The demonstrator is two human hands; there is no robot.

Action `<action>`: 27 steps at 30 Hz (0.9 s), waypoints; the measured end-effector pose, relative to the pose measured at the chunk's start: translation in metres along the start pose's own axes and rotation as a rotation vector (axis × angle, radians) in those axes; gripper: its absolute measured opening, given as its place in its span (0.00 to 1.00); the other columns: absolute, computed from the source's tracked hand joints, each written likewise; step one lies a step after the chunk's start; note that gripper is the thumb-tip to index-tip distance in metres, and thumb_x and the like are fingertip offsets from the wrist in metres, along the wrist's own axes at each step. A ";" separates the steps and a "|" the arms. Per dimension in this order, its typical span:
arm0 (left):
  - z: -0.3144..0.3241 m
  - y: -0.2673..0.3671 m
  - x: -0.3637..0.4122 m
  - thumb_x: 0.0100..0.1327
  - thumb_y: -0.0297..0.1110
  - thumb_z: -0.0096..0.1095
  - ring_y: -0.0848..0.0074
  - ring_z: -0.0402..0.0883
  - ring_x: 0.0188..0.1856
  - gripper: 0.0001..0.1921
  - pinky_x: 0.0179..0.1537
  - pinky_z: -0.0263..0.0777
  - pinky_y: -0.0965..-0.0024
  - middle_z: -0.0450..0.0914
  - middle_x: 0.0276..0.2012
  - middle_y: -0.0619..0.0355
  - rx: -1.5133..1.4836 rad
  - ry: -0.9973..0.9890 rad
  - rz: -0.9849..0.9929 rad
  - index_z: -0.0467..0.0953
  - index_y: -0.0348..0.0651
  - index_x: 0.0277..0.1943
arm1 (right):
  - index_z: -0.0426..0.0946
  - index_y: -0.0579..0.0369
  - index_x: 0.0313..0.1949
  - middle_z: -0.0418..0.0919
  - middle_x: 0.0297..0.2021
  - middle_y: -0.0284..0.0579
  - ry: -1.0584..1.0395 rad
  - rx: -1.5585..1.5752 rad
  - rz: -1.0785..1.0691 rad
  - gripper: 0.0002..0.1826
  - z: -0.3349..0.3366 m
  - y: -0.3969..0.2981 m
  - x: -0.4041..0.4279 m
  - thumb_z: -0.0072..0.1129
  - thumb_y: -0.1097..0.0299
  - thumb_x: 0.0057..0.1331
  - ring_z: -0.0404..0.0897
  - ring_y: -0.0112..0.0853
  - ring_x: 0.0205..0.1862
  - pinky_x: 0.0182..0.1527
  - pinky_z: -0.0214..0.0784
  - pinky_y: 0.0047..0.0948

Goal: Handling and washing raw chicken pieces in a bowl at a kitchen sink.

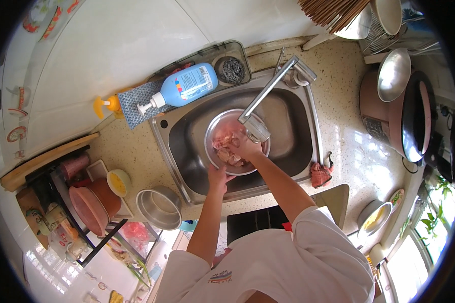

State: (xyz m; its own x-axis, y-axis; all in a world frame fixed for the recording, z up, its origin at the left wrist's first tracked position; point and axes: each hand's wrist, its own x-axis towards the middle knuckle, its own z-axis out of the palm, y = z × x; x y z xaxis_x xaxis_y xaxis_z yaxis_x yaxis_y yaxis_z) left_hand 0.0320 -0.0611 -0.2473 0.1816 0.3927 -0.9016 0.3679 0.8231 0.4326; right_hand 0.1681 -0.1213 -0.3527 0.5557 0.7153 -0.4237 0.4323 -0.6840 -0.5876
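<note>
In the stainless steel sink (288,151) stands a round metal bowl (211,151) holding pieces of raw, pale pink meat (225,146) in reddish, cloudy water. My left hand (217,178) grips the bowl's near left rim, the thumb lying along its edge. Inside the bowl, my right hand (246,147) reaches down onto the meat; its fingertips are partly under the water, so whether they hold a piece cannot be seen. The chrome faucet (269,89) extends over the bowl, with its spout head just above my right hand.
Behind the sink are a blue pump bottle (189,85), a grey scrubbing cloth (136,106) and a steel wool pad (232,71) in a caddy. An empty metal pot (159,207) sits left, near the counter edge. A red cloth (321,175) lies right; beyond it stands an electric cooker (379,113).
</note>
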 end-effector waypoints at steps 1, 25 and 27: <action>0.001 0.001 -0.001 0.69 0.22 0.45 0.54 0.78 0.54 0.23 0.45 0.82 0.49 0.68 0.61 0.52 -0.001 0.009 0.000 0.57 0.51 0.65 | 0.70 0.44 0.62 0.67 0.63 0.54 -0.001 0.001 -0.001 0.37 0.001 0.000 0.000 0.61 0.40 0.56 0.65 0.50 0.64 0.66 0.56 0.48; 0.023 0.024 -0.017 0.70 0.21 0.44 0.54 0.75 0.58 0.24 0.48 0.81 0.47 0.66 0.63 0.50 0.049 0.066 0.005 0.57 0.50 0.67 | 0.61 0.42 0.68 0.63 0.66 0.47 -0.017 0.209 0.059 0.50 0.017 0.011 0.013 0.64 0.34 0.48 0.53 0.49 0.71 0.72 0.31 0.55; 0.023 0.025 -0.017 0.70 0.21 0.45 0.55 0.75 0.58 0.24 0.48 0.81 0.47 0.66 0.63 0.50 0.055 0.077 0.002 0.57 0.50 0.67 | 0.60 0.42 0.68 0.63 0.66 0.47 -0.019 0.211 0.066 0.50 0.017 0.012 0.013 0.64 0.35 0.48 0.53 0.49 0.71 0.72 0.31 0.56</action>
State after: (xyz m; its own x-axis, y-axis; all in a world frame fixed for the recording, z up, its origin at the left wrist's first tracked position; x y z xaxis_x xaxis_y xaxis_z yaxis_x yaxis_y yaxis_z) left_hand 0.0594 -0.0568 -0.2209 0.1127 0.4262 -0.8976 0.4177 0.7993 0.4320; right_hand 0.1683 -0.1174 -0.3772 0.5632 0.6742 -0.4777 0.2359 -0.6853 -0.6890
